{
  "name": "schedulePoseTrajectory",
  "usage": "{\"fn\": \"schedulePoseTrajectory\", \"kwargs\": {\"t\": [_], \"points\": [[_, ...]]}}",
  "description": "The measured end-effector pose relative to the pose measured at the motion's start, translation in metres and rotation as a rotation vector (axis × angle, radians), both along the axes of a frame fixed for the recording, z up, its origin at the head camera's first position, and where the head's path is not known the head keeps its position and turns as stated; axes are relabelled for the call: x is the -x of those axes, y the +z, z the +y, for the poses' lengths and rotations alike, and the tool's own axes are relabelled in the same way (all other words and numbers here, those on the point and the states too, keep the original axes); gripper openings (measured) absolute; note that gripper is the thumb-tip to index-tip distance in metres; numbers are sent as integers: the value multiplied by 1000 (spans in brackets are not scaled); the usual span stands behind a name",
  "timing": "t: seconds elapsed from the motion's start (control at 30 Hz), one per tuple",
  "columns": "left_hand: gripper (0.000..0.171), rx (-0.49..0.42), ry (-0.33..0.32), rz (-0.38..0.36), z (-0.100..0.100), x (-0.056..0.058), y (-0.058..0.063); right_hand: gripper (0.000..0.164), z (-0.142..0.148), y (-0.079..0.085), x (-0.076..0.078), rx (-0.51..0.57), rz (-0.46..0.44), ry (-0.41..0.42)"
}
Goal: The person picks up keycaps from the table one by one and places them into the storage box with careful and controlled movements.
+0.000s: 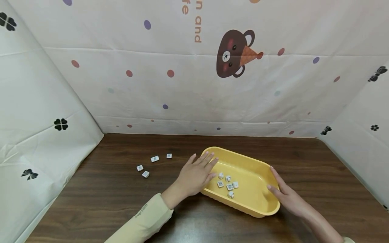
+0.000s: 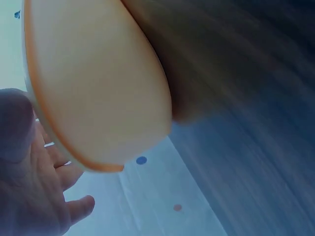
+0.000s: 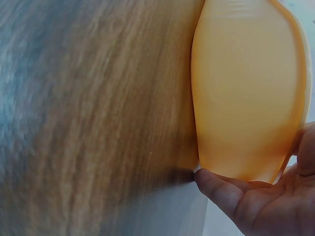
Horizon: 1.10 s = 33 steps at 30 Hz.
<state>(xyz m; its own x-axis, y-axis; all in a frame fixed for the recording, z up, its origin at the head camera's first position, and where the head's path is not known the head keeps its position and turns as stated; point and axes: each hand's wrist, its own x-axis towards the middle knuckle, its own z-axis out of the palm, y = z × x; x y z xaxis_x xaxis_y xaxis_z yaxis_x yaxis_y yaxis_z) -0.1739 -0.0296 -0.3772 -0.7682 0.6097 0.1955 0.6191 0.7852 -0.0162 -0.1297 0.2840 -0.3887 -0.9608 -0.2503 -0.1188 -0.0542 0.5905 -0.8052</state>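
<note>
A yellow plastic basin (image 1: pixel 243 157) stands slanted on the table. Several small white blocks with dark marks (image 1: pixel 229 187) lie inside it, toward its left half. My left hand (image 1: pixel 194 175) rests over the basin's left rim, fingers straight and spread. In the left wrist view that hand (image 2: pixel 39 187) lies along the rim of the pale basin wall (image 2: pixel 98 83). My right hand (image 1: pixel 288 195) grips the basin's right end, thumb over the rim and fingers against the outside. The right wrist view shows its fingers (image 3: pixel 221 191) on the outer wall (image 3: pixel 248 98).
Left of the basin, several more white blocks (image 1: pixel 146 174) lie scattered on the dark wooden table (image 1: pixel 106 202). A white printed cloth (image 1: pixel 188 94) hangs behind the table and along both sides.
</note>
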Motion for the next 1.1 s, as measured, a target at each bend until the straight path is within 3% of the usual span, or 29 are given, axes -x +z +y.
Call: {"fn": "schedulePoseTrajectory", "kwargs": {"t": [0.37,0.7,0.93,1.1], "points": [[51,-37,28,-19,-24,2,1,70,0,0,1,15,-3,11],[49,-72,27,22,-40,4,-4,70,-1,1,0,-2,-10,2],[49,-60,56,-29,-48,6,-5,70,0,1,-1,1,-18,4],[49,-65,67,-28,-53,6,-7,70,0,0,-1,-1,-9,14]]}}
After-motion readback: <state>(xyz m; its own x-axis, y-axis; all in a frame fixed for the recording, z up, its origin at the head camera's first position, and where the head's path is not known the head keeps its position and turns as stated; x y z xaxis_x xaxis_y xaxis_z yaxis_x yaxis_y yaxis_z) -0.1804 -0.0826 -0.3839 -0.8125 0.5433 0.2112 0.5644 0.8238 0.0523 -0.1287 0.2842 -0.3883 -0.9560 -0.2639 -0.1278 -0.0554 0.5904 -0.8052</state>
